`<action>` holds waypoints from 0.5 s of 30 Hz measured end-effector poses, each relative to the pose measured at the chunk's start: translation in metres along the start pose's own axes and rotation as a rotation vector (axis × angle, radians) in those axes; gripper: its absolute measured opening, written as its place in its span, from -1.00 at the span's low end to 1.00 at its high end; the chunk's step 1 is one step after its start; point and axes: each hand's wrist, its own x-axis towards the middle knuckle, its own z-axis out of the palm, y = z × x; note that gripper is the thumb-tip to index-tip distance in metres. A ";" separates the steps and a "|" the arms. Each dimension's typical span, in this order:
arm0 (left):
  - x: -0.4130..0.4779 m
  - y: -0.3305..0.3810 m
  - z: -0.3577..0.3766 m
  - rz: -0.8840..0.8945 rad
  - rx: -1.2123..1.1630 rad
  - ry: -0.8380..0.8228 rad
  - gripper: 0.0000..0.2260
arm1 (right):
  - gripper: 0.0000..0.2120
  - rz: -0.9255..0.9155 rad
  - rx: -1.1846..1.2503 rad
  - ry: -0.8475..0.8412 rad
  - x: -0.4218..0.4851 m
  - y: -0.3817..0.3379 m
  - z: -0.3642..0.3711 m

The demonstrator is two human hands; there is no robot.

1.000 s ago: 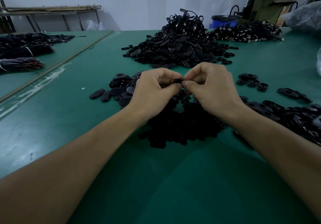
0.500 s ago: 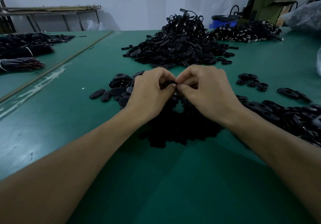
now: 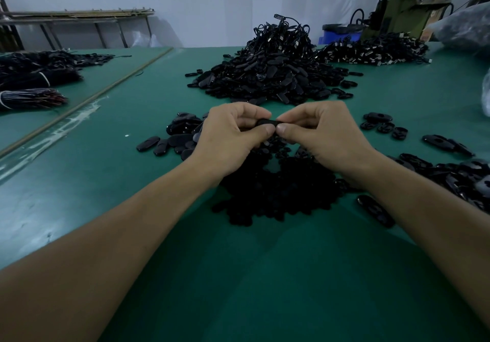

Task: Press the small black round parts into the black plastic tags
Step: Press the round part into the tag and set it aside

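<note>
The green table carries a tall heap of corded black tags at its middle. Nearer than that heap lies a low dark pile of small round parts. To the heap's near left lie loose flat tags, and to its near right a spread of tags (some glossy). Right of the heap and farther back sits a pile with pale metal ends.

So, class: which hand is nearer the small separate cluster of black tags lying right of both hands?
Right. The right hand sits just left of that cluster; the left hand is farther left, beyond the right hand. Both pinch one tag.
</note>
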 end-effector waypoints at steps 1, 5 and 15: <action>0.000 0.000 0.000 -0.003 -0.003 0.000 -0.85 | -0.94 0.001 -0.004 0.001 0.000 0.000 0.000; 0.000 0.000 -0.001 -0.015 -0.032 -0.012 -0.86 | -0.97 -0.013 -0.071 0.003 0.002 -0.001 -0.001; 0.002 0.002 -0.004 -0.016 -0.067 -0.043 -0.88 | -0.97 0.011 -0.067 0.001 0.004 -0.006 -0.003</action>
